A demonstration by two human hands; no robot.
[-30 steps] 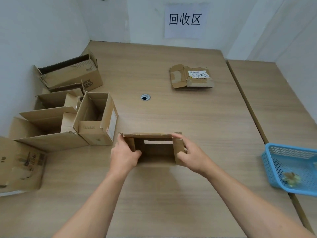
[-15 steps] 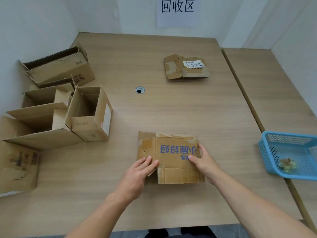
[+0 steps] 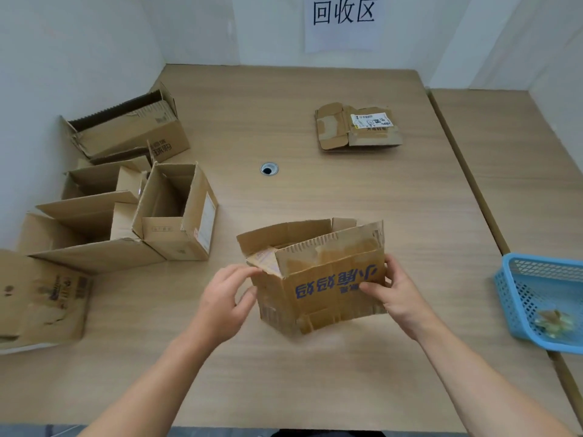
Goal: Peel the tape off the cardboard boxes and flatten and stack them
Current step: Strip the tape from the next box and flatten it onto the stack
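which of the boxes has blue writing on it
The box held between the left hand and right hand, its top flaps open. Its side carries large blue characters; the other boxes show only dark print or white labels.

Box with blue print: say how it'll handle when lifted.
The box is probably light: it looks empty, top open. Likely floppy, since its flaps are torn and the walls look skewed between the left hand and right hand.
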